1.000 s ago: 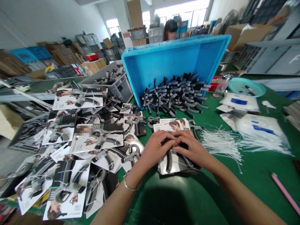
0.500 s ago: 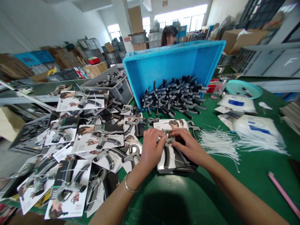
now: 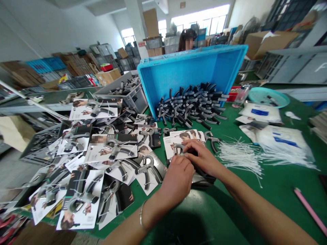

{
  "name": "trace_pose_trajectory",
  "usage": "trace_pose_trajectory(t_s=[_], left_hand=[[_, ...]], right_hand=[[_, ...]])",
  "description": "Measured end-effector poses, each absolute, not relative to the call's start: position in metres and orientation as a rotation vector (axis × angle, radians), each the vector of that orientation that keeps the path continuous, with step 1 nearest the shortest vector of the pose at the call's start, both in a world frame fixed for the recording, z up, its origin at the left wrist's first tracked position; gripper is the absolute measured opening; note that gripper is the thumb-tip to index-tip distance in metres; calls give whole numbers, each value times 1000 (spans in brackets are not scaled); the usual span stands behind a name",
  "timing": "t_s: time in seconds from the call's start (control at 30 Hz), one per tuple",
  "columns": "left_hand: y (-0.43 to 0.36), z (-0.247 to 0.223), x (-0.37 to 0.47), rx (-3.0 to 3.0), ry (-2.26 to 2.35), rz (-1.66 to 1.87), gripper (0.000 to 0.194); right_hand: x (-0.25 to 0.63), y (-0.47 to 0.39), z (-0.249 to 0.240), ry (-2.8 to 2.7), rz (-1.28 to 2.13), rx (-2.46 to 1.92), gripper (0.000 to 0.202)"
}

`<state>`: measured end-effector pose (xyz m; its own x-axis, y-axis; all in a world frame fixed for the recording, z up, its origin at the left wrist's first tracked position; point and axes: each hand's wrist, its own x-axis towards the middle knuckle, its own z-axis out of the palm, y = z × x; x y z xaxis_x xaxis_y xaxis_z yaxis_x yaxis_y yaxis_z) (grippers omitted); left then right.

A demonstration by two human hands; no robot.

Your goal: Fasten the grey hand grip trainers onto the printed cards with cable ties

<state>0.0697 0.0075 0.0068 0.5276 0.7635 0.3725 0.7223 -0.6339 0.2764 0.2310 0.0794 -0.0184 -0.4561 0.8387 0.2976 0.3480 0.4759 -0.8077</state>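
In the middle of the bench, a grey-and-black hand grip strengthener with a coiled spring lies on a stack of printed backing cards. My left hand is closed over its near side, hiding most of the handles. From the right, my right hand pinches the strengthener near the spring end, its fingertips close to those of my left hand. Whether a thin tie is between the fingers cannot be seen. Right of my hands lies a loose bundle of white cable ties.
A tipped blue crate spills many strengtheners at the back. Carded strengtheners are heaped on the left. Bags of ties, a turquoise tray and a pink stick are on the right. A person is behind the crate.
My left hand has come nearer to me and turned over the strengthener's handles, fingers curling in. The strengthener and top card have shifted slightly left; my right hand stays close by.
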Motion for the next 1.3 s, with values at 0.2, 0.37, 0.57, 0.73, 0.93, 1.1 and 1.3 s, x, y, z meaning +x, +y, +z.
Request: trace_pose_trajectory(t_s=[0.2,0.37,0.57,0.73,0.93,1.1,1.3], left_hand=[[-30,4,65,2349,1739,854,46],[-41,-11,47,2030,1796,902,33],[-34,-6,37,1999,1737,912,16],[-38,-5,20,2071,1574,839,26],[-29,-5,0,2142,1463,771,29],[-17,-5,-4,2129,1460,775,18],[-16,1,3,2152,1586,649,10]], right_hand=[[241,62,3,-2142,677,-973,6],[239,20,22,-2528,445,-994,8],[207,7,15,-2722,-54,-1048,11],[194,13,26,-2715,-24,-1063,13],[208,29,36,-2493,639,-964,11],[222,28,25,-2364,768,-957,17],[211,21,12,-2099,732,-1139,12]])
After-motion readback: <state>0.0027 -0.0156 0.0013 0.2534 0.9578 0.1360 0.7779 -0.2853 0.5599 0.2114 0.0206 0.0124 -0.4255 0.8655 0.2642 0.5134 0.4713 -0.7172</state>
